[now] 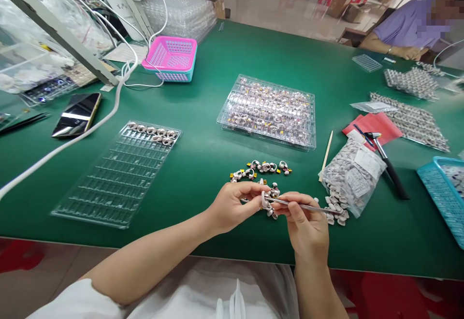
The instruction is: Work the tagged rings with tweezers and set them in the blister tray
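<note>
Pale ring-shaped piece (263, 200), clamped between left fingers (253, 206) at their tips, right fingers (297, 212) closed around slim metal tool (314, 208)

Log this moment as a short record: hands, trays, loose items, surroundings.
Left hand: the left hand pinches a white part
Right hand: the right hand grips a thin metal tool, its tip at the part
Left tray: clear tray, parts at its far end
Middle tray: filled tray, beyond the hands
Loose: yellow-tabbed parts just past the hands
Right side: bag of small pieces; hammer beside it
Surface: green table
Nearby: person in purple, far right
</note>
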A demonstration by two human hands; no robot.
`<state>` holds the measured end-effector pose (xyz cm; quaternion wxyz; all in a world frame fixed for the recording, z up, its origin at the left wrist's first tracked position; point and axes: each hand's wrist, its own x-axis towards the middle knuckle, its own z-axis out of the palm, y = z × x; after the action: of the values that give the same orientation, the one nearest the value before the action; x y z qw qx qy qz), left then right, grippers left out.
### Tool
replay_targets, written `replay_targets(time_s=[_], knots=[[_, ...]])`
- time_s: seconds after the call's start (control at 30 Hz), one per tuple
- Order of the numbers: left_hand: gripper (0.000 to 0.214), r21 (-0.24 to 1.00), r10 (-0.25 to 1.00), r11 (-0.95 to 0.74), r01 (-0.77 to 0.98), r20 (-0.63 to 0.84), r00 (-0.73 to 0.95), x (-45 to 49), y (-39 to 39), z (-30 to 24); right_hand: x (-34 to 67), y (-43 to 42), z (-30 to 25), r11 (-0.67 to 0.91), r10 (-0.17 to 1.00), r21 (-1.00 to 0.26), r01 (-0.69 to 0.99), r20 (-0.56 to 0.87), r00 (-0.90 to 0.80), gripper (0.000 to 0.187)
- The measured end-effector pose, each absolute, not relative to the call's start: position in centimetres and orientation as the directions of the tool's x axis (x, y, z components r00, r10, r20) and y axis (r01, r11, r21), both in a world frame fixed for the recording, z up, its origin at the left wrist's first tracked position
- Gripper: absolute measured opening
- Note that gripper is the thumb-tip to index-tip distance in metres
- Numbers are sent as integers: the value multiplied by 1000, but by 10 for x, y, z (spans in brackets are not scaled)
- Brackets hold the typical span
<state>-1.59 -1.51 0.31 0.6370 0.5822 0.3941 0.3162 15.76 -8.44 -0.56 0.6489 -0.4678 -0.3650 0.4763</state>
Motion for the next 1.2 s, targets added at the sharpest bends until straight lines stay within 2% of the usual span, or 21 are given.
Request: replay_targets(time_s=[0.13,0.37,0.47,0.6,0.7,0.8,1.03,1.2], knots=[[28,976,833,218,-2,-185,521,-15,-15,2,166,-79,-7,-20,978,-927,-374,-97,187,16],[27,834,733,527,-161,-351,583,-10,-12,13,173,-77,-7,-56,983,-895,-442,-127,134,15],[26,828,715,537,-159,-348,606,-10,-12,15,174,-77,-8,-58,985,-867,-495,-132,115,13],[17,901,747,420,-109,-276,605,-12,-14,11,172,-78,-7,-82,979,-862,-500,-162,120,13],[12,949,771,310,-55,-217,599,-14,-15,6,171,-80,-6,-85,972,-883,-461,-174,155,13],[11,962,781,267,-50,-186,596,-15,-14,2,172,-82,-4,-45,970,-907,-418,-140,200,13],[10,955,790,281,-92,-176,587,-15,-14,4,176,-90,-1,182,959,-954,-237,119,259,22],[16,915,786,358,-187,-187,590,-12,-16,11,161,-93,-4,81,982,-995,55,89,166,20]])
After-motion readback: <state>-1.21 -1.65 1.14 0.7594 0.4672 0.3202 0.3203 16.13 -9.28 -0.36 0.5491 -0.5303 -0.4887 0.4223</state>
